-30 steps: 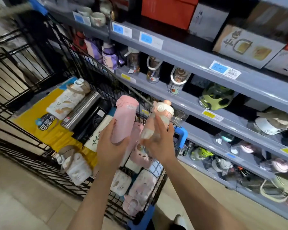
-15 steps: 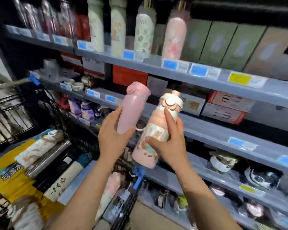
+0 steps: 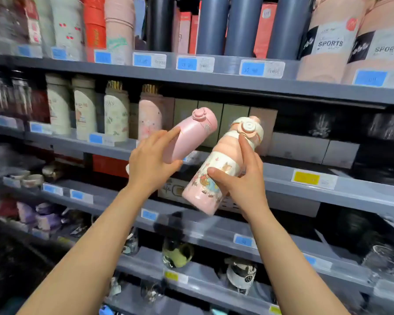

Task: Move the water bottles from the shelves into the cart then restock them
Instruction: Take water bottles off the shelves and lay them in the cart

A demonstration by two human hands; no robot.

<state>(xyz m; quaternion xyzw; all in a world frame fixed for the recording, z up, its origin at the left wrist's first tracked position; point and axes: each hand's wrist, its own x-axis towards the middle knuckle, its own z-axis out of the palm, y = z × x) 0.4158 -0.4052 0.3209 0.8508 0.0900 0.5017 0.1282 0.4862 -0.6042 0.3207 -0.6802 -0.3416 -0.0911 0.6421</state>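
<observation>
Left hand (image 3: 151,163) holds a pink bottle (image 3: 192,133); right hand (image 3: 242,184), at three o'clock, holds a patterned bottle (image 3: 216,176) before the shelves (image 3: 214,79).

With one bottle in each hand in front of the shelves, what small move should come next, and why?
Probably the left hand should carry its plain pink bottle forward and stand it upright beside the pink printed bottle on the shelf behind it. Both bottles are held tilted, short of the shelf, and the right hand holds the cartoon bottle too, so one at a time seems safer.
</observation>
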